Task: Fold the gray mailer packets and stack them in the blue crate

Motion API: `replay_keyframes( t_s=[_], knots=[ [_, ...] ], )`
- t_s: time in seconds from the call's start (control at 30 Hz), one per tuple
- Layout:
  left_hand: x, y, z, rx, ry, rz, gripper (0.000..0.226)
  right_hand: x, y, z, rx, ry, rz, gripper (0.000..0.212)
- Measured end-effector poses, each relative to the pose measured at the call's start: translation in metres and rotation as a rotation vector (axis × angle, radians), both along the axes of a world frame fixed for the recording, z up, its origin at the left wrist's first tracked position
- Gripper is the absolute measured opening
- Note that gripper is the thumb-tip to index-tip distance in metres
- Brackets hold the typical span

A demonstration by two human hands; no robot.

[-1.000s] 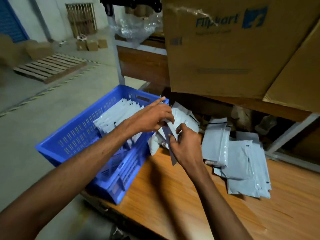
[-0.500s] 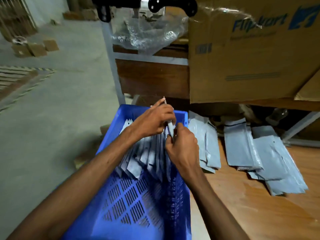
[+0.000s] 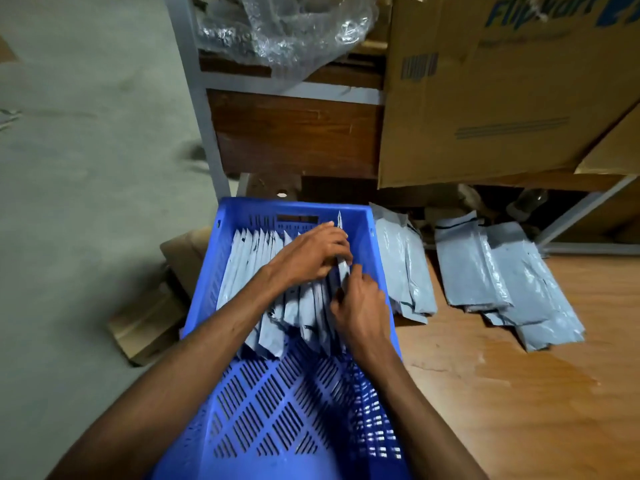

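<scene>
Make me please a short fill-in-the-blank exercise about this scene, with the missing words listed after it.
1. Both hands hold one folded packet over the ____ crate.
2. The packets in the crate stand on edge in a ____.
3. The loose packets lie on the wooden ____.
4. Behind them stands a large ____ box with blue print.

Missing words: blue; row; table; cardboard

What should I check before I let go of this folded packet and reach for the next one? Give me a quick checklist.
1. Folded packet held by left hand and right hand: ok.
2. Packet over the blue crate, beside the row of stacked packets: ok.
3. Packet seated on the crate floor: cannot tell.
4. Free room left in the crate: ok.
5. Loose packets waiting on the wooden table: ok.
</scene>
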State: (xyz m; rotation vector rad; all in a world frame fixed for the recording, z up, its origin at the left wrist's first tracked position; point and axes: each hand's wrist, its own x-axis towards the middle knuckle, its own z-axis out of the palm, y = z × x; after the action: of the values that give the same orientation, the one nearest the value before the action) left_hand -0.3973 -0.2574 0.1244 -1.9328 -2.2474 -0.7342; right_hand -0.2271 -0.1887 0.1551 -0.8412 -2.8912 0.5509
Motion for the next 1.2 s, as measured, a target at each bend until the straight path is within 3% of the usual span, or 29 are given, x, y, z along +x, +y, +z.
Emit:
replay_keyframes(
  t_s=[0.2, 0.33, 0.7, 0.9, 1.07, 1.2],
  knots=[
    [-0.007, -0.001, -0.02, -0.229, 0.027, 0.11, 0.047, -0.016, -0.005, -0.013, -0.103, -0.176, -0.042, 0.035],
    [-0.009, -0.005, -0.021, -0.196, -0.048, 0.238, 0.057, -0.026, 0.001, -0.022, -0.237, -0.202, -0.088, 0.029],
    [-0.002, -0.006, -0.027, -0.522, -0.185, 0.348, 0.068, -0.03, 0.005, -0.043, -0.392, -0.295, -0.106, 0.049],
    [0.003, -0.002, -0.032, -0.579, -0.18, 0.335, 0.052, -0.034, 0.008, -0.046, -0.467, -0.33, -0.103, 0.058],
    [0.003, 0.001, -0.034, -0.646, 0.026, 0.448, 0.059, -0.035, 0.009, -0.046, -0.534, -0.309, -0.097, 0.052],
    [0.002, -0.002, -0.032, -0.616, 0.0, 0.535, 0.054, -0.035, 0.01, -0.048, -0.545, -0.326, -0.096, 0.053]
  ],
)
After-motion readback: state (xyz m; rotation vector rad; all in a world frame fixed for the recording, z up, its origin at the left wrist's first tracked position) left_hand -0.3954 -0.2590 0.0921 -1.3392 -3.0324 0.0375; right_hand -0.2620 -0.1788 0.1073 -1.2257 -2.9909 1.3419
